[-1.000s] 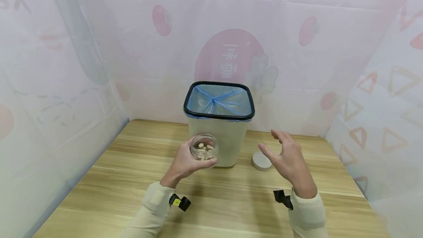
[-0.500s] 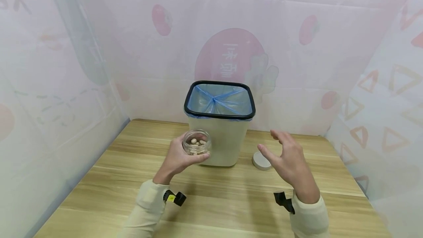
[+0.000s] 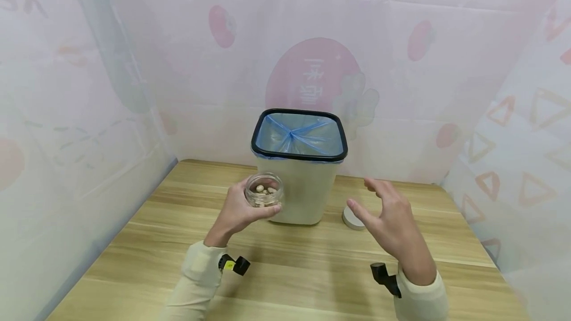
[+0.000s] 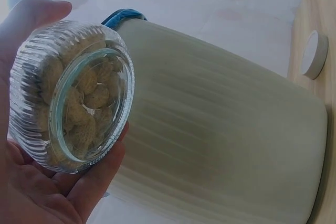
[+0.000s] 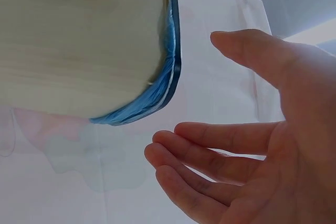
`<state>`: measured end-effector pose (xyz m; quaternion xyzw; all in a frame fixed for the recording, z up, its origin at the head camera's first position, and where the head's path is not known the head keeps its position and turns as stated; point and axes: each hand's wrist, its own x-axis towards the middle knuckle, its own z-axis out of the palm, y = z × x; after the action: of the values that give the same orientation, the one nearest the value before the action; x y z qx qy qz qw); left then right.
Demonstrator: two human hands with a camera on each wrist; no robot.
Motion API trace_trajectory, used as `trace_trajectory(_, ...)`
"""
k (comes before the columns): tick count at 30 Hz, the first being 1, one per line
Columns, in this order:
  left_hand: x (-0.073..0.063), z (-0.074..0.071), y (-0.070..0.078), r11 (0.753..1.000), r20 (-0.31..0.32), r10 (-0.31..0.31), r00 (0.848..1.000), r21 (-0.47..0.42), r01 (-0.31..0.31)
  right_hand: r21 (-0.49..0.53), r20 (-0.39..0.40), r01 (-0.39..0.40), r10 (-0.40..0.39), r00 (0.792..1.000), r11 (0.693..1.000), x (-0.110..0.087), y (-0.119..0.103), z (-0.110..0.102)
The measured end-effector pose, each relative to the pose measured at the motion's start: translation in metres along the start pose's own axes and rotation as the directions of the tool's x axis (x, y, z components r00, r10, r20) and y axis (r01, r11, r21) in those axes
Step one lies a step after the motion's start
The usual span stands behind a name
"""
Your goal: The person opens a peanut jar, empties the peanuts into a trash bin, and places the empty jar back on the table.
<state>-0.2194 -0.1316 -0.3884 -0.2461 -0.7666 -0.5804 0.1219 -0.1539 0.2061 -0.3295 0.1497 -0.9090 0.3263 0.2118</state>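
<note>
My left hand grips a small clear glass jar by its side, thumb and fingers curled round it. Peanuts in the shell show through the jar's base in the left wrist view; the mouth has no lid on it. The jar is held in front of a pale trash bin, below its black rim. My right hand hovers with fingers spread and nothing in it, to the right of the bin. Partly behind its thumb, a round white lid lies on the table.
A blue bag lines the bin and folds over its edge. The wood-grain table carries the bin near its back edge. Printed pale curtains close off the back and both sides.
My left hand has carried the jar a little left and up, away from the bin's middle. The right hand has stayed nearly still, spread open. Bin and lid have not moved on the table.
</note>
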Motion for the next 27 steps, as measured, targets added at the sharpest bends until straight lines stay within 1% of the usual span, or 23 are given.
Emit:
trace_trajectory(4,0.000,0.000,0.003,1.000,-0.007,-0.008,1.000,0.001,0.008,0.012,-0.010,0.018,-0.018,1.000,1.000,-0.004,-0.004,-0.002)
trace_trajectory(9,0.000,0.004,0.005,1.000,-0.005,-0.013,1.000,-0.003,0.013,0.015,-0.006,0.034,-0.033,0.999,0.999,-0.005,-0.009,0.001)
trace_trajectory(11,-0.001,0.007,0.004,1.000,-0.004,-0.005,1.000,-0.002,0.005,0.010,0.003,0.042,-0.042,0.999,0.999,-0.004,-0.010,0.003)
trace_trajectory(16,-0.002,0.014,0.002,1.000,-0.009,-0.008,1.000,0.022,0.009,-0.022,0.040,0.056,-0.055,0.998,0.998,0.000,-0.011,0.012)
trace_trajectory(21,-0.001,0.017,0.001,1.000,-0.020,-0.028,0.999,0.011,0.028,-0.057,0.073,0.038,-0.034,0.997,0.998,0.005,-0.009,0.015)
trace_trajectory(24,-0.002,0.016,0.000,0.999,-0.044,-0.053,0.998,0.004,0.053,-0.066,0.094,0.027,-0.020,0.995,0.997,0.009,-0.008,0.016)
trace_trajectory(27,-0.004,0.012,-0.001,0.997,-0.063,-0.075,0.995,0.017,0.076,-0.068,0.097,0.022,-0.015,0.995,0.997,0.014,-0.008,0.016)
